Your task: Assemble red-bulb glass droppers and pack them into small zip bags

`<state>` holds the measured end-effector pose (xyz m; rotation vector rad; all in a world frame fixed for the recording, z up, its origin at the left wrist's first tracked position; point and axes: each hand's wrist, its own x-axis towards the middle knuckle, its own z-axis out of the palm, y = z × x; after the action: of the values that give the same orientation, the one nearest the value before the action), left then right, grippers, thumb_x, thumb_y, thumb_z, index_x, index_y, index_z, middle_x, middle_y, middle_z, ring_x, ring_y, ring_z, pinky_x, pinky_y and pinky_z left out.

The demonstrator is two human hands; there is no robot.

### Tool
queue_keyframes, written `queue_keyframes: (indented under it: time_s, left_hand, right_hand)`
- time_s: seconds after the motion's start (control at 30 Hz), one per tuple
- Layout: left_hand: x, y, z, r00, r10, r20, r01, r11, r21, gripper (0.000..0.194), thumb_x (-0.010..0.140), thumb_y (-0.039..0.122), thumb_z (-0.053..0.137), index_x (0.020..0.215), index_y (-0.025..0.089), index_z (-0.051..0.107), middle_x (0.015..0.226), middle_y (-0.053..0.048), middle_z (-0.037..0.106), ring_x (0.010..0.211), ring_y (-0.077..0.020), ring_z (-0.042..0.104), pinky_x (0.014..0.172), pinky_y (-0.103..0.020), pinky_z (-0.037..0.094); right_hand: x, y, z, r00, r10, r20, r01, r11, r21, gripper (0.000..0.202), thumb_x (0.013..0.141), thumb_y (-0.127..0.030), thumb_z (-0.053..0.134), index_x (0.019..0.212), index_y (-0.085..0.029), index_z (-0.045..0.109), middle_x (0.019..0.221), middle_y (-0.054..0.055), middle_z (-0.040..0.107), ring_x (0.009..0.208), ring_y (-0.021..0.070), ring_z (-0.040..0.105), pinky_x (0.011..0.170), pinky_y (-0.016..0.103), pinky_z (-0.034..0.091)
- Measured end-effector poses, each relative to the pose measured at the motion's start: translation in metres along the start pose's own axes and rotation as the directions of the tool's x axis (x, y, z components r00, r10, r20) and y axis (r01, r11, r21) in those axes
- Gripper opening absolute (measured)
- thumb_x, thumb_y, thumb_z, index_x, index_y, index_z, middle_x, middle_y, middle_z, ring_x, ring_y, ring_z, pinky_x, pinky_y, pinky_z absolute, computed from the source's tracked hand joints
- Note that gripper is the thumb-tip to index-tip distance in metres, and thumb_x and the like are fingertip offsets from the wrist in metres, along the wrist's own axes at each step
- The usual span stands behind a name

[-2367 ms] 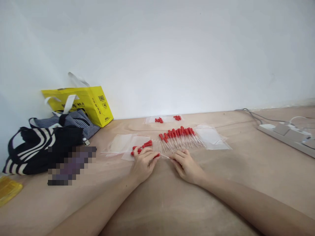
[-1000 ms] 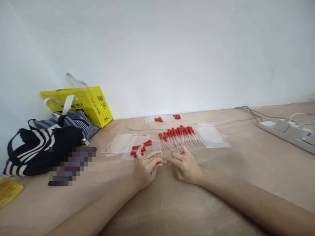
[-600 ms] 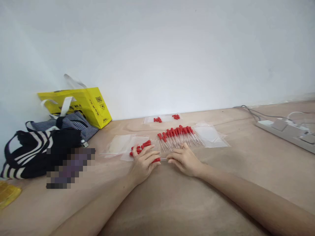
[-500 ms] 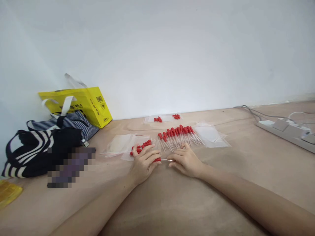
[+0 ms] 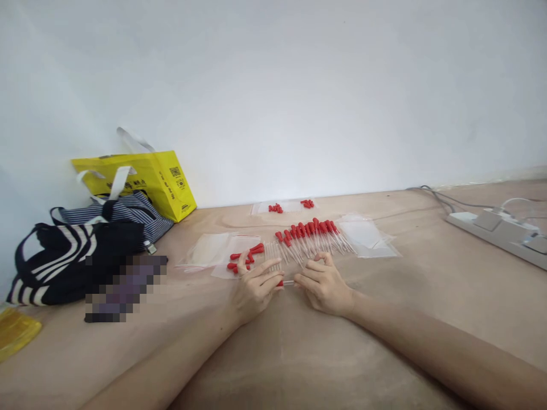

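Between my fingertips lies a clear thin tube (image 5: 289, 283) with a red rubber bulb (image 5: 280, 283) at its left end. My left hand (image 5: 256, 289) pinches the bulb and mostly covers it. My right hand (image 5: 321, 285) grips the tube from the right. Beyond my left hand are several loose red bulbs (image 5: 256, 249) on a plastic bag, with several bare clear tubes (image 5: 272, 253) beside them. A row of tubes with red bulbs fitted (image 5: 308, 229) fans out beyond my right hand.
Clear plastic bags lie left (image 5: 207, 249) and right (image 5: 367, 236) of the tubes. Another bag with red bulbs (image 5: 276, 209) is near the wall. A yellow bag (image 5: 171, 185), a black bag (image 5: 106, 245) and a blurred item stand left; a power strip (image 5: 504, 230) is right.
My right hand has shifted slightly right and down, its fingers curled tighter round the tube. My left fingers now cover more of the red bulb. The view has shifted a little.
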<state>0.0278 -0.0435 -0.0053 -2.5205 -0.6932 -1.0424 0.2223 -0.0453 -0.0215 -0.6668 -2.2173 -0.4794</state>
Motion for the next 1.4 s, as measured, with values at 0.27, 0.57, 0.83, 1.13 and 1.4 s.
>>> queue_keyframes:
  time_s: [0.27,0.57,0.83,1.13,1.4]
  left_hand:
    - [0.000,-0.004,0.000,0.985,-0.114,0.128,0.110,0.993,0.038,0.015,0.084,0.024,0.046,0.085,0.023,0.060,0.087,0.003,0.069,0.100,-0.0192,0.055,0.100,-0.050,-0.003]
    - [-0.007,-0.031,-0.011,0.906,-0.397,0.147,0.327,0.877,0.352,0.047,0.076,0.038,0.051,0.119,0.020,0.043,0.119,-0.013,0.052,0.112,-0.0274,0.043,0.097,-0.053,0.003]
    - [-0.017,-0.045,-0.016,0.828,-0.540,0.150,0.432,0.786,0.443,0.040,0.075,0.033,0.049,0.113,0.021,0.047,0.115,-0.012,0.054,0.112,-0.0281,0.041,0.095,-0.056,0.008]
    - [-0.023,-0.051,-0.017,0.856,-0.480,0.191,0.369,0.827,0.423,0.019,0.074,0.033,0.052,0.090,0.025,0.059,0.107,-0.011,0.058,0.106,-0.0298,0.045,0.089,-0.063,0.012]
    - [-0.021,-0.050,-0.017,0.850,-0.493,0.186,0.393,0.828,0.399,0.015,0.074,0.031,0.053,0.085,0.025,0.062,0.105,-0.010,0.059,0.106,-0.0295,0.046,0.089,-0.063,0.012]
  right_hand:
    - [0.003,0.001,0.002,0.988,0.080,0.131,-0.080,0.997,-0.003,0.023,0.082,-0.019,0.041,0.071,-0.016,0.060,0.059,0.001,0.055,0.066,0.0128,0.041,0.068,0.032,0.020]
    - [0.022,0.016,0.010,0.733,0.622,0.276,-0.605,0.781,-0.155,0.019,0.081,-0.024,0.042,0.080,-0.020,0.061,0.073,0.002,0.064,0.074,0.0146,0.052,0.066,0.029,0.020]
    - [0.062,0.033,0.042,0.416,0.879,0.234,-0.840,0.470,-0.271,0.016,0.077,-0.023,0.043,0.086,-0.018,0.054,0.073,0.004,0.065,0.073,0.0182,0.058,0.067,0.030,0.023]
    - [0.064,0.037,0.046,0.421,0.862,0.283,-0.802,0.500,-0.328,0.017,0.074,-0.022,0.043,0.080,-0.018,0.058,0.078,0.006,0.066,0.076,0.0191,0.058,0.073,0.034,0.021]
    - [0.063,0.023,0.043,0.600,0.713,0.363,-0.691,0.691,-0.214,0.021,0.078,-0.032,0.044,0.079,-0.024,0.064,0.082,0.002,0.066,0.083,0.0177,0.054,0.073,0.032,0.020]
